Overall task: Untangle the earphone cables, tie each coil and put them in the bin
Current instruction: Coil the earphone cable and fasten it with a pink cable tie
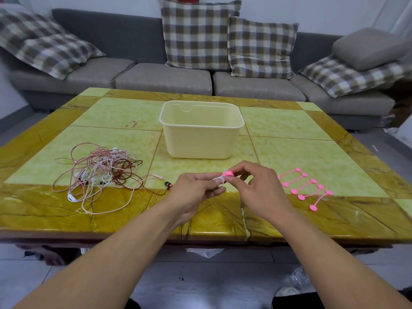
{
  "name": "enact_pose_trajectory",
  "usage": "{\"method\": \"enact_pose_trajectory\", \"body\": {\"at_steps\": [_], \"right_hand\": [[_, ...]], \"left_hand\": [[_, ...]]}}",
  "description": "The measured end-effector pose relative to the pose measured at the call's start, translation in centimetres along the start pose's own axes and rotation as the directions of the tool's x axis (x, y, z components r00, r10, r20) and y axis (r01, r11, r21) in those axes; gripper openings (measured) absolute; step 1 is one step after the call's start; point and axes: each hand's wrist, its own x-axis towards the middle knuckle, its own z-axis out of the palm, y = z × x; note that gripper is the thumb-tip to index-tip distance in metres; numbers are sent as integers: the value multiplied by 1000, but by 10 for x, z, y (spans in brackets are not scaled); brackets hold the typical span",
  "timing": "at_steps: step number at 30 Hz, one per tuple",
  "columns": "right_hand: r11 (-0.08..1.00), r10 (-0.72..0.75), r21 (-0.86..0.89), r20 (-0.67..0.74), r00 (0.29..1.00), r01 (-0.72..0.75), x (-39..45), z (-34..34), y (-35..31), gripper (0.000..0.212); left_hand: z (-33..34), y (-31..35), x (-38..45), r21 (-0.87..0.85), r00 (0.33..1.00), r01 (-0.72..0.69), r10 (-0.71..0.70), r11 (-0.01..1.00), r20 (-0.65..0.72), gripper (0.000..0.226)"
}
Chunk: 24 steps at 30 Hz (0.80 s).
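- We pinched a white coiled earphone cable [217, 179] in our left hand [196, 190].
- Our right hand [256, 186] fingers pinched the pink tie [228, 173].
- Light and limp; we judged mid-bundle the best hold.

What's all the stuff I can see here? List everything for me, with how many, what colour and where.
Bin: one, pale cream plastic, middle of the table, nothing visible inside.
Tangled earphone cables: one heap, pink, white and dark red, on the table's left side.
Loose cable ties: about five, pink, laid side by side on the table's right side.
Cable tie in use: one, pink, around a small white coil held between the hands.
Table: one, yellow-green tiles with a brown border.
Sofa: one, grey, behind the table.
Checked cushions: several, brown and white, on the sofa.
Left hand: one, grips the coil.
Right hand: one, pinches the tie.
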Motion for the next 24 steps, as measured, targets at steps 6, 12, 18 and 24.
{"method": "enact_pose_trajectory", "body": {"at_steps": [6,12,18,24], "right_hand": [[985,164,62,-61,985,-160,3,0,-6,10],[987,28,-159,138,990,-6,-1,-5,0,36],[992,-31,-113,151,988,48,0,-6,3,15],[969,98,208,165,981,-131,0,1,-1,10]], "left_hand": [[-2,-1,3,86,995,-96,96,992,7,18],[-11,2,2,175,994,-11,-9,984,113,18],[-10,4,2,93,999,-26,22,995,48,38],[-8,4,3,36,997,-62,60,997,38,17]]}}
